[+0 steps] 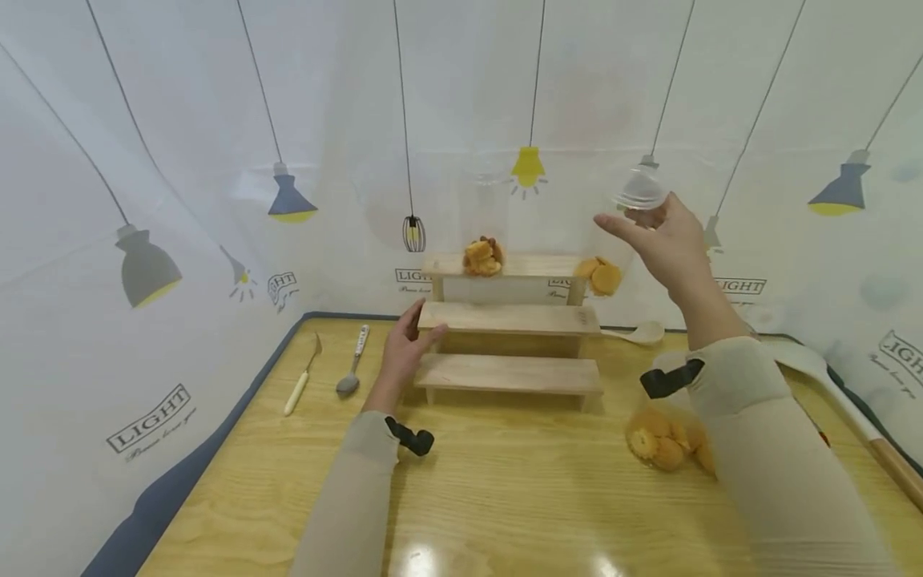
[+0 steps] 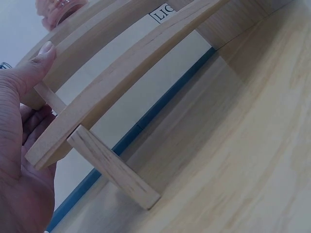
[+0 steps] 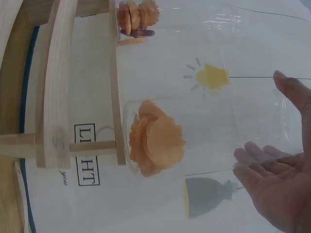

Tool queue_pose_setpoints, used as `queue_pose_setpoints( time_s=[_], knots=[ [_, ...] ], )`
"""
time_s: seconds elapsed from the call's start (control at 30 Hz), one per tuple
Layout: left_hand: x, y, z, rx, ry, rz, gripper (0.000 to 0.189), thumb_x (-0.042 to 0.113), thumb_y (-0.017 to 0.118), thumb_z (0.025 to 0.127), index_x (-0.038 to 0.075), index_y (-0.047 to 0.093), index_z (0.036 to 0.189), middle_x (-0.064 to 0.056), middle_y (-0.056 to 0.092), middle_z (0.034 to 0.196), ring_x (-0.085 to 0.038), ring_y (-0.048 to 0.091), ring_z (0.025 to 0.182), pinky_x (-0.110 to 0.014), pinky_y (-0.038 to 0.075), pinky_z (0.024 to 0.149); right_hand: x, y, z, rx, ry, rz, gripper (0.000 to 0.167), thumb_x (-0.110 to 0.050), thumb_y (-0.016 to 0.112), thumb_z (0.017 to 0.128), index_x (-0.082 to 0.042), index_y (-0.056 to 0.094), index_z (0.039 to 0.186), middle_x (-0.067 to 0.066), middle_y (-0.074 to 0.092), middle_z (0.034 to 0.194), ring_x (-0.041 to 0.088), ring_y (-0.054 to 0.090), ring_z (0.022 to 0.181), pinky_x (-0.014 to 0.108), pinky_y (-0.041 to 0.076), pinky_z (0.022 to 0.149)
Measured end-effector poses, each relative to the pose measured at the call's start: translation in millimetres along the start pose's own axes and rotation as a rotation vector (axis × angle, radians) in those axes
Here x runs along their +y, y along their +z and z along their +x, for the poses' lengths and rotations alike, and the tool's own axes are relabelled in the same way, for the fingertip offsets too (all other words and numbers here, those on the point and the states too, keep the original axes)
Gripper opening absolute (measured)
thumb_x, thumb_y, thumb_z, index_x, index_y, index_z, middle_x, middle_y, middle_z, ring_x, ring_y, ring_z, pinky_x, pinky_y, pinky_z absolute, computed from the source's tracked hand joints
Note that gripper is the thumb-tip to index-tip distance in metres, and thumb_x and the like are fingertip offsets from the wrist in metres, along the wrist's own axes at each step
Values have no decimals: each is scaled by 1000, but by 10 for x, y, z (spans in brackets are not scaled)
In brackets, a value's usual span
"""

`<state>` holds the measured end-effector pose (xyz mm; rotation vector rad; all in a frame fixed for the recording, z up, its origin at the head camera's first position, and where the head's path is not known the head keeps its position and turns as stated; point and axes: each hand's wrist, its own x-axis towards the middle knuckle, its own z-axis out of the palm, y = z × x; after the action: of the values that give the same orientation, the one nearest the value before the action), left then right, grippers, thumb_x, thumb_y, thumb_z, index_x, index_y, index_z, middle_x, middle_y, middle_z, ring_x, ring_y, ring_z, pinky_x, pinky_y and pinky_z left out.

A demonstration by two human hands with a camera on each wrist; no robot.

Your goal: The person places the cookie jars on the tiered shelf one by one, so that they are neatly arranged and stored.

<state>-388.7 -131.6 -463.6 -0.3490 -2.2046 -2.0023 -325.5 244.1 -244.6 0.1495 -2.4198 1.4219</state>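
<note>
The tall biscuit jar point(image 3: 209, 133) rises into the loosely spread right hand point(image 1: 669, 244); the left hand point(image 1: 401, 353) grips the tiered wooden stand point(image 1: 508, 317)

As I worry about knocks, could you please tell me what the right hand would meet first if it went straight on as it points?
The right hand would probably meet the clear jar nearest it first, by the upper end; whether they already touch is unclear.
</note>
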Motion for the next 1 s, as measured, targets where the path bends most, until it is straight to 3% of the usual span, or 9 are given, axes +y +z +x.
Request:
queue_pose_setpoints(
  time_s=[0.33,0.63,1.0],
  knots=[
    [-2,-11,11,10,11,-14,93,50,80,84,16,35,158,-2,30,163,-18,25,150,-37,21,123,-59,436,218,24,-31,46,86,-61,79,78,-25,45,148,2,49,151,23,42,141,52,32,117],
    [12,6,-7,2,16,-13,90,47,78,86,16,35,158,-3,29,163,-19,24,151,-39,22,123,-61,560,330,32,-39,75,87,-60,80,77,-20,46,146,2,51,150,21,45,139,48,33,117],
    [23,-2,-18,-3,-2,-28,94,51,80,83,17,34,158,-1,28,164,-17,23,151,-36,21,123,-129,702,360,5,-16,26,96,-68,76,76,-15,42,148,9,47,152,27,41,141,51,32,117]
  ],
)
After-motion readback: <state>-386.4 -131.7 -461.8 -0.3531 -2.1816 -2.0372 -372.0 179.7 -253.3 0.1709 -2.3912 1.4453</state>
